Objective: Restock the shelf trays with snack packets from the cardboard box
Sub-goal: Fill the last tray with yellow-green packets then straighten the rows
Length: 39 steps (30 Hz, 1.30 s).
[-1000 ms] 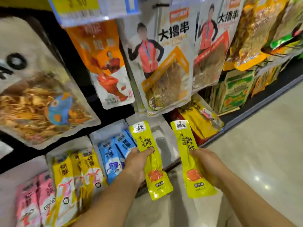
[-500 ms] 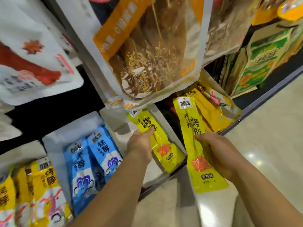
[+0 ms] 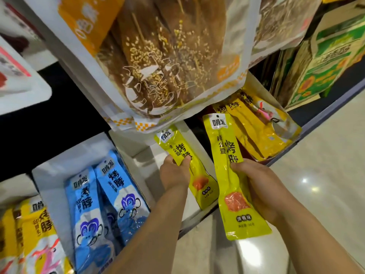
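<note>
- My left hand (image 3: 173, 176), at centre frame, pinches a yellow-green packet (image 3: 194, 173) by its edge between thumb and curled fingers. The packet slants over the right side of the white tray (image 3: 142, 155), I judge to seat it label-up like the blue packets (image 3: 102, 196) in the tray to the lower left.
- My right hand (image 3: 262, 188), right of centre, wraps its fingers round the lower half of a second packet (image 3: 229, 175), upright and outside the tray, likely kept ready for its turn.
- A hanging bag (image 3: 162, 62) overhangs the tray's back, so entry looks easiest from the front.
- I cannot pick out the cardboard box.
</note>
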{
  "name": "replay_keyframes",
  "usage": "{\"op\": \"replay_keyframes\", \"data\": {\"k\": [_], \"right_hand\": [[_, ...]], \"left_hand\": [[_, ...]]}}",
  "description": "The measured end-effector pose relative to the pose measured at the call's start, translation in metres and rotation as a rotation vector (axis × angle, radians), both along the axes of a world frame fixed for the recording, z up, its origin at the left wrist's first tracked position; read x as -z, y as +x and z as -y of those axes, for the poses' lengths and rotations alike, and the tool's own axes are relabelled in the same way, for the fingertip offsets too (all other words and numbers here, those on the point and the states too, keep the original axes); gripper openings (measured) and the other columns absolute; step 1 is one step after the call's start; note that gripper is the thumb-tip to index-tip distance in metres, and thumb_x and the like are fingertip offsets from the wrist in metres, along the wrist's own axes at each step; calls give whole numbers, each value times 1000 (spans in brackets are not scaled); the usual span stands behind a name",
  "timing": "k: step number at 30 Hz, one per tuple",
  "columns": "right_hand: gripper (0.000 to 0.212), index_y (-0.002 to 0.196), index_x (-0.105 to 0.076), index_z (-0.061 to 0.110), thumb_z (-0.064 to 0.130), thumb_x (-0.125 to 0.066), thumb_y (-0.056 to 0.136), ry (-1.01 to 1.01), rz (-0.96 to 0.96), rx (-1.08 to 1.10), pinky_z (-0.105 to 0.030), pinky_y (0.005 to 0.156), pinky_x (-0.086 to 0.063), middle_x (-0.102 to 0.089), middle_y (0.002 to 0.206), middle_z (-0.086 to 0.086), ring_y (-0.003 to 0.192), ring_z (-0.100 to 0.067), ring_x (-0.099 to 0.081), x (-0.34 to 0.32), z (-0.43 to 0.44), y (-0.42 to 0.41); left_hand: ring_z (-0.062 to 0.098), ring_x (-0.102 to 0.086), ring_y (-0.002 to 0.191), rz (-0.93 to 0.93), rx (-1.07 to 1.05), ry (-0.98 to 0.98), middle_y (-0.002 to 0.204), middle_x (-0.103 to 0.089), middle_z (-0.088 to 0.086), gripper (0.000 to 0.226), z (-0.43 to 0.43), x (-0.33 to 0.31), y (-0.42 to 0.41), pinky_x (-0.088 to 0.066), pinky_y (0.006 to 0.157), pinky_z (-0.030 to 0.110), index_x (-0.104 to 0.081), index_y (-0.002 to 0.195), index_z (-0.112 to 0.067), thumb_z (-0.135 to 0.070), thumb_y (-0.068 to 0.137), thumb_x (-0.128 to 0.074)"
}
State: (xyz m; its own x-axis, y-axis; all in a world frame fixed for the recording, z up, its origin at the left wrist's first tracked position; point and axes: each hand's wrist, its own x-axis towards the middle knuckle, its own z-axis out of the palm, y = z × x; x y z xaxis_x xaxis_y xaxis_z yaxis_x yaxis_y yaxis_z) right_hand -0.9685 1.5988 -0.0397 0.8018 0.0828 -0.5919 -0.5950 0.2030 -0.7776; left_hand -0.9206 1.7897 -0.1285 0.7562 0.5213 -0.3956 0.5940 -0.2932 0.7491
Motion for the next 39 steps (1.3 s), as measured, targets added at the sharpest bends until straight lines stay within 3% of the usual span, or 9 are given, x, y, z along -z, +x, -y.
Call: {"op": "replay_keyframes", "data": {"k": [3,10,15,18,21,26,31,35,39], "right_hand": [[22,113,-73,13,20,-59,96,9,8,-8,-54,92,-55,-76,106,-17,99,-40,-72,-1,-1,-3],[22,113,-72,10,17,-59,97,10,45,2,-48,84,-58,-76,104,-17,93,-36,-73,-12,-7,-3],[20,110,-74,13,16,-60,97,-14,83,-40,-50,87,-58,-76,103,-16,95,-37,-74,-23,-24,2],[17,105,-77,14,16,-63,95,-42,82,-90,-51,89,-57,-77,100,-15,95,-38,-74,-24,-46,5],[16,102,-78,15,15,-65,93,-76,75,-151,-45,85,-58,-78,98,-11,93,-34,-75,-21,-70,5],[14,97,-79,14,15,-69,87,-144,103,-226,-54,91,-57,-78,95,-11,96,-38,-73,-7,-107,10],[22,107,-75,12,20,-71,87,-289,144,-328,-34,86,-56,-77,106,-7,97,-24,-72,9,-136,23],[44,130,-62,6,21,-71,90,-390,148,-387,-37,99,-49,-66,131,-13,116,-29,-63,20,-153,29],[46,137,-54,4,15,-68,95,-462,108,-414,-42,97,-50,-67,123,-16,121,-37,-60,31,-161,27]], "left_hand": [[29,-59,113,-20,43,77,121,-64,7,66,-4,0,-1,-48,93,39,-56,130,-14,-56,82,-70],[30,-57,113,1,44,26,115,-63,14,70,-13,-27,-9,-43,83,32,-46,128,-4,-45,81,-77],[22,-59,108,154,175,249,115,-66,2,21,-37,-82,-30,-46,91,33,-58,86,-21,-40,92,-66],[20,-55,104,289,118,410,112,-57,3,31,-59,-103,-48,-39,80,27,-56,115,-12,-30,92,-67],[29,-46,112,334,26,595,119,-49,12,47,-86,-107,-64,-42,87,37,-50,126,-9,-21,87,-73],[32,-59,112,209,92,449,133,-55,7,54,-109,-97,-73,-52,87,49,-40,145,-19,-31,97,-60],[25,-61,115,160,113,310,134,-62,2,49,-109,-99,-71,-55,89,41,-38,151,-27,-26,103,-50],[23,-59,121,147,115,290,137,-60,2,51,-109,-98,-70,-52,92,34,-37,152,-26,-26,103,-49],[10,-58,97,149,111,277,133,-63,-1,50,-111,-97,-69,-41,77,19,-38,152,-27,-23,103,-50]]}}
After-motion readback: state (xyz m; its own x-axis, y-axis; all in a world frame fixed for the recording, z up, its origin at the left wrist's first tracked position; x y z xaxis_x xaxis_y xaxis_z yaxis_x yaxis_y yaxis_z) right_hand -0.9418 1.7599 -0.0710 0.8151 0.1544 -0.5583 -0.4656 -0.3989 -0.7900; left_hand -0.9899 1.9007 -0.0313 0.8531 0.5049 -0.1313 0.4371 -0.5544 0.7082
